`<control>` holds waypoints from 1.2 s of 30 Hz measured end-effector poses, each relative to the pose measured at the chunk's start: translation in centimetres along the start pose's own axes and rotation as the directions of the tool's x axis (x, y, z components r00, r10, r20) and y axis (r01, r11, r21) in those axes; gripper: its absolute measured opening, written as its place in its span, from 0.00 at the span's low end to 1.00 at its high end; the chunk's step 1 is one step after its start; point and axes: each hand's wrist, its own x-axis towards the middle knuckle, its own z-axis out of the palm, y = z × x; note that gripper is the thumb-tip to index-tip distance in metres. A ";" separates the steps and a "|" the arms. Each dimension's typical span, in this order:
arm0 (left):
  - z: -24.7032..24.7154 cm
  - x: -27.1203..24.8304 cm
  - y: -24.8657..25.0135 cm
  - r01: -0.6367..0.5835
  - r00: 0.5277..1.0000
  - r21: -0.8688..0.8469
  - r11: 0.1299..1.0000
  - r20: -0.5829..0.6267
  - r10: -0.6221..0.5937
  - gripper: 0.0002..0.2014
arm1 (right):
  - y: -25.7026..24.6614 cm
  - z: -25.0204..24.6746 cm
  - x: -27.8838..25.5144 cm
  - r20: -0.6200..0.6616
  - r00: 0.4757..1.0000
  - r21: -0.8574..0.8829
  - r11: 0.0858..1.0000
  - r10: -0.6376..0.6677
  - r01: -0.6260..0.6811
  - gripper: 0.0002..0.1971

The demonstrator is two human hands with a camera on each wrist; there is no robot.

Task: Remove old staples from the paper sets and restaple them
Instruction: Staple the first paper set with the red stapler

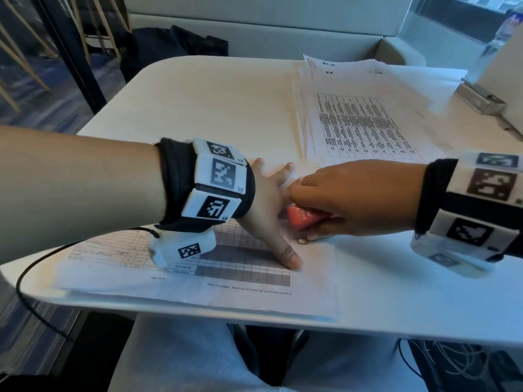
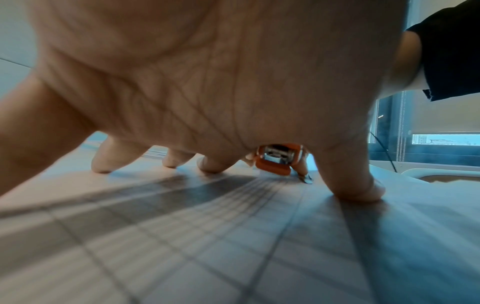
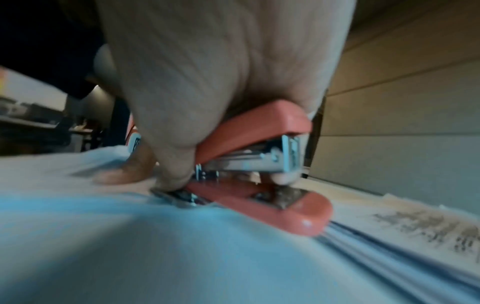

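A paper set (image 1: 240,281) with a grey grid table lies at the near table edge. My left hand (image 1: 271,210) presses it flat with spread fingers, thumb tip (image 1: 291,260) on the page; the left wrist view shows the fingers (image 2: 350,181) planted on the sheet (image 2: 233,236). My right hand (image 1: 348,199) grips a small red stapler (image 1: 301,219) and holds its metal rear tab (image 1: 303,240) down on the page. In the right wrist view the stapler (image 3: 259,164) is tilted, its jaws apart, the tab (image 3: 176,197) on the paper (image 3: 130,246).
A second pile of printed paper sets (image 1: 365,120) lies at the back right of the white table (image 1: 212,103). A metal box (image 1: 481,97) stands at the far right edge. A black cable (image 1: 31,278) hangs off the left side.
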 end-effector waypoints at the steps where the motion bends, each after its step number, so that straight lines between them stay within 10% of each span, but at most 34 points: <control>1: 0.0 0.0 0.0 -0.001 1.000 0.000 1.000 0.005 0.001 0.61 | 0.1 0.1 -0.1 -0.038 0.998 -0.034 0.998 -0.059 0.057 0.17; 13: -0.2 -0.3 0.3 0.011 1.000 0.026 1.000 0.019 -0.012 0.63 | -0.6 1.3 -0.6 -0.025 0.996 0.031 0.996 0.085 -0.085 0.15; 25: -0.9 -1.3 0.8 -0.040 0.997 0.033 0.999 0.068 0.038 0.52 | -0.2 0.6 -0.1 -0.144 0.926 -0.419 0.869 -0.349 0.262 0.13; 31: -0.4 -0.7 0.5 -0.002 0.999 0.048 0.999 0.048 0.000 0.59 | -0.8 1.0 -0.2 0.036 0.992 0.160 0.980 0.118 -0.122 0.16; 36: -0.4 -0.8 0.7 0.012 0.999 0.042 0.999 0.050 -0.014 0.62 | -0.2 1.3 0.0 0.045 0.997 0.142 0.988 0.058 -0.064 0.17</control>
